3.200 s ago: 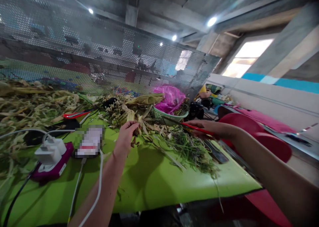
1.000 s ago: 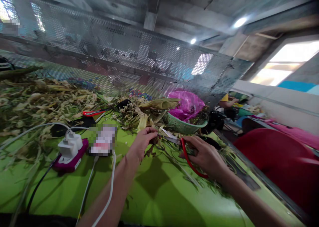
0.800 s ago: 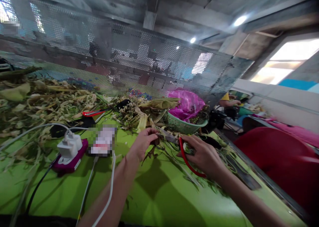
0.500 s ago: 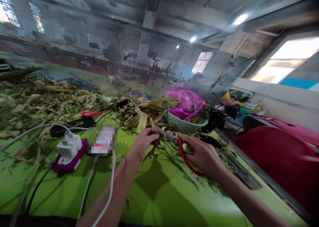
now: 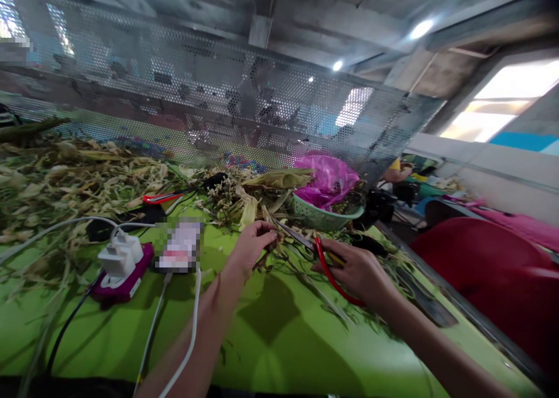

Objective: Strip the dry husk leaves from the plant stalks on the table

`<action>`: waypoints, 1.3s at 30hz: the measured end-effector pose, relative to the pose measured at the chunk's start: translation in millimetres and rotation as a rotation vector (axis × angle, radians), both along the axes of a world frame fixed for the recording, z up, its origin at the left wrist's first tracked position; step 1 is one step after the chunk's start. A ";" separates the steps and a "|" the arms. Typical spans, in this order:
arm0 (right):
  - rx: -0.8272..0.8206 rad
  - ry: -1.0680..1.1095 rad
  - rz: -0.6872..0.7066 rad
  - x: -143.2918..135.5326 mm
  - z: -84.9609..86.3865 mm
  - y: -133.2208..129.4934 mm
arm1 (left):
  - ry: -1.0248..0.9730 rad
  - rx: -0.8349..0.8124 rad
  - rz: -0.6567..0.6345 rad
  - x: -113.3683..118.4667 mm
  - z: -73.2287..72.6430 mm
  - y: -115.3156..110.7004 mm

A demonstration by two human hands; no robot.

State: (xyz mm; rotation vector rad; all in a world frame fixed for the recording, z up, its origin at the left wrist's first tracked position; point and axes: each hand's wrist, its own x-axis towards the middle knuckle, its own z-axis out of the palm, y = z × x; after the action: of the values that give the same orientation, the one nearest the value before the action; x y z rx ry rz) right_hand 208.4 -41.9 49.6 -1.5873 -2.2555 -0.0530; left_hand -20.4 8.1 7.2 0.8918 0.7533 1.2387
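Note:
My right hand (image 5: 356, 267) is closed on red-handled scissors (image 5: 325, 268), whose metal blades point left toward my other hand. My left hand (image 5: 253, 246) has its thumb and fingers pinched together on a small piece of dried plant (image 5: 267, 252). The blade tips are just right of those fingertips. Dried stalks and leaves (image 5: 314, 290) lie on the green table (image 5: 279, 351) beneath and beside the scissors. Behind my hands stands a pale green basket (image 5: 325, 216) with a pink plastic bag (image 5: 325, 182) in it.
A large heap of dried leaves (image 5: 65, 182) covers the back left. Nearer are a phone (image 5: 179, 247), a purple power strip (image 5: 122, 278) with white plugs, cables and a red cutter (image 5: 163, 199). Perforated screen behind, red chair (image 5: 484, 281) at right; another person's arm (image 5: 397, 173) beyond.
The scissors and my right hand have shifted slightly right, and the blades look further apart. My left hand has moved very little.

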 end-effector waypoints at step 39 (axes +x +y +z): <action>0.068 -0.185 -0.017 -5.0 -10.0 -0.4 | 0.200 0.096 0.062 0.3 -5.6 3.8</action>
State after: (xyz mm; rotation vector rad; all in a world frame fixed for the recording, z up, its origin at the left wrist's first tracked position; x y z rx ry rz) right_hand 203.3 -42.4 39.6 -1.6250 -2.3504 -0.2884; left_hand -20.0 11.9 1.5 1.0900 0.8917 1.2611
